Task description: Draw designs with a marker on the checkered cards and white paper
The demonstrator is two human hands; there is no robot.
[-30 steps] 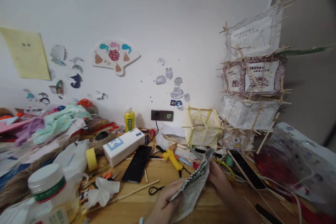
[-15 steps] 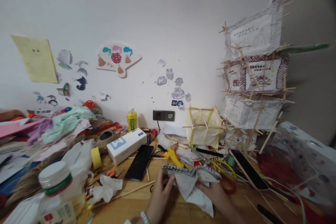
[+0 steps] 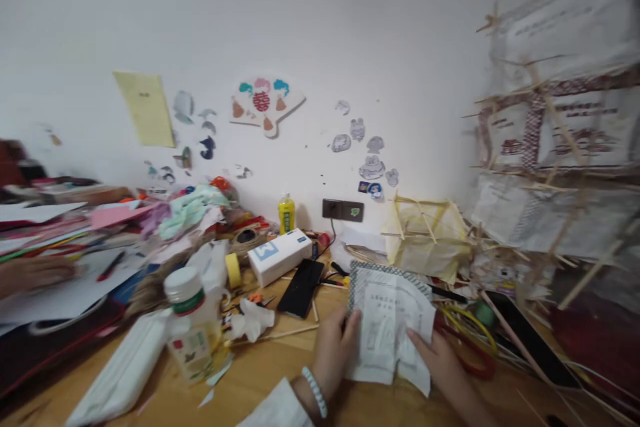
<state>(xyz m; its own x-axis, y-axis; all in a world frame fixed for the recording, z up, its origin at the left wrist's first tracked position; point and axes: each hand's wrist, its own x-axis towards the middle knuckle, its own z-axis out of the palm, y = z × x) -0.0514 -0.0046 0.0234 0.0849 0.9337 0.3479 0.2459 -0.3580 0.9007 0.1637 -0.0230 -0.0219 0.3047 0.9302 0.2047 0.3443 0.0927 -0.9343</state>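
Observation:
Between my hands a white sheet of paper [image 3: 383,340] is held up, with a dark patterned border along its top and left, some writing and a faint drawing. My left hand [image 3: 334,345] grips its left edge, thumb in front; a light beaded bracelet circles that wrist. My right hand [image 3: 440,357] pinches the lower right side, fingers partly behind the sheet. The sheet looks creased, with a split at its lower edge. Left of my left hand lie a black phone [image 3: 301,288] and a crumpled white tissue [image 3: 254,320].
A capped plastic bottle [image 3: 190,340] and a long white packet [image 3: 123,370] stand and lie at left. Another person's hand [image 3: 37,275] rests over papers at far left. Stick-and-paper frames [image 3: 425,240] and a pink-edged phone [image 3: 530,340] are at right.
The paper, folded and drooping before, is now spread upright with its drawn face showing. The view has swung left, bringing another person's hand into sight.

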